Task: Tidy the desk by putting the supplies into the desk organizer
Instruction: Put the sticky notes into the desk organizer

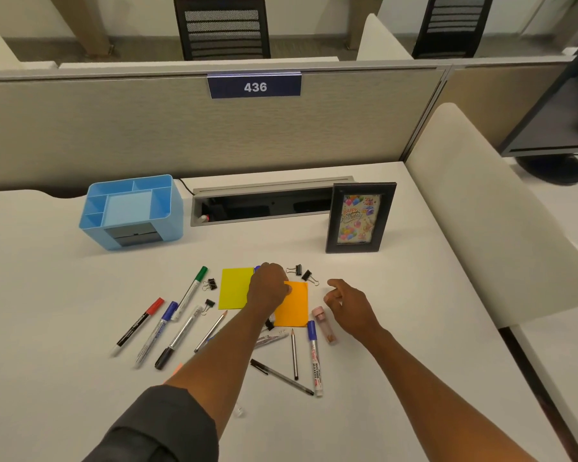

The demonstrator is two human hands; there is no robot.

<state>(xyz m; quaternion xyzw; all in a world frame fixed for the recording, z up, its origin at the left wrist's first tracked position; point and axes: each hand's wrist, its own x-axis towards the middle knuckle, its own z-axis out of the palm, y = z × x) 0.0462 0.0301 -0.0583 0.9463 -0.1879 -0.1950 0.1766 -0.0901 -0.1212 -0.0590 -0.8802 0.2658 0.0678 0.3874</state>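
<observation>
The left hand (269, 288) rests with fingers curled onto the orange sticky-note pad (296, 308), just right of the yellow pad (234, 288); I judge it light, flat, best pinched by an edge, while the right hand (344, 300) hovers loosely spread, empty.

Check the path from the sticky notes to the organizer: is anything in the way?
Nothing visible blocks it. The desk between the yellow notes and the blue organizer is bare; the green marker and a binder clip lie just left of the notes, low and flat.
</observation>
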